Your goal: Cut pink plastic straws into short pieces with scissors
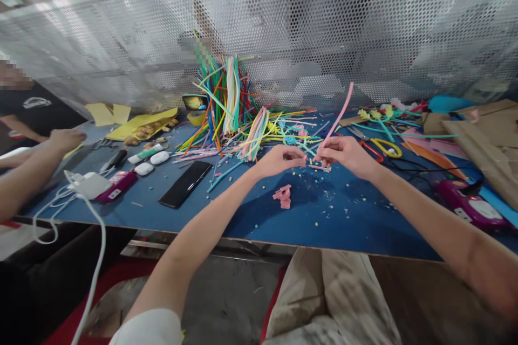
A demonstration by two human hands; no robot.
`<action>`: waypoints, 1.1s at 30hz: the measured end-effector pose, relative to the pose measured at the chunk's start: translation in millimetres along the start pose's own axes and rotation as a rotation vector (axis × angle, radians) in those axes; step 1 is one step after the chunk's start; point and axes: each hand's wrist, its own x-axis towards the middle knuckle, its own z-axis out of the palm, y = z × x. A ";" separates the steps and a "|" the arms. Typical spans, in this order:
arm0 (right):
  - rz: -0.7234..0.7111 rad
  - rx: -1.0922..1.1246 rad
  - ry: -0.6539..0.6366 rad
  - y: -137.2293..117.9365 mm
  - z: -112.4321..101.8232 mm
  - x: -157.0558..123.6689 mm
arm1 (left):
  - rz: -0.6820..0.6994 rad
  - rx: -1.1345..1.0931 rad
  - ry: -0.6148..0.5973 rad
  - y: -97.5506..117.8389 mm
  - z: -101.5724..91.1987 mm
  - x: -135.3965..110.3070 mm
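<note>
A long pink pipe cleaner [341, 110] stands up at a tilt out of my right hand [343, 155], pinched between its thumb and fingers. My left hand [282, 160] is closed in a pinch just to the left, its fingertips close to those of the right; a small pink bit may be in them, but I cannot make it out. Below the fingertips is a short pink piece [319, 167]. A small pile of cut pink pieces [283, 195] lies on the blue tabletop [259, 223] nearer to me.
Bundled colourful pipe cleaners [230, 97] stand at the back before a perforated metal screen [364, 27]. A black phone [185, 183] lies left. Yellow-handled scissors [386, 147] and a purple power strip [471, 205] are right. Another person's arm [36, 164] rests at far left.
</note>
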 end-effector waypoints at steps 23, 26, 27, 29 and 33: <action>-0.071 -0.106 0.069 29.3 20.2 0.8 | -0.100 -0.163 0.016 -6.1 18.5 2.4; -0.051 -0.127 0.071 29.0 22.4 0.5 | -0.173 -0.211 0.010 -5.2 18.4 2.3; -0.049 -0.121 0.072 29.2 23.1 0.6 | -0.197 -0.238 0.013 -5.2 18.6 2.5; -0.054 -0.105 0.074 30.0 23.9 1.0 | -0.223 -0.302 0.026 -5.4 19.3 3.0; -0.060 -0.090 0.104 32.2 22.7 2.0 | -0.233 -0.415 0.038 -6.5 21.3 3.4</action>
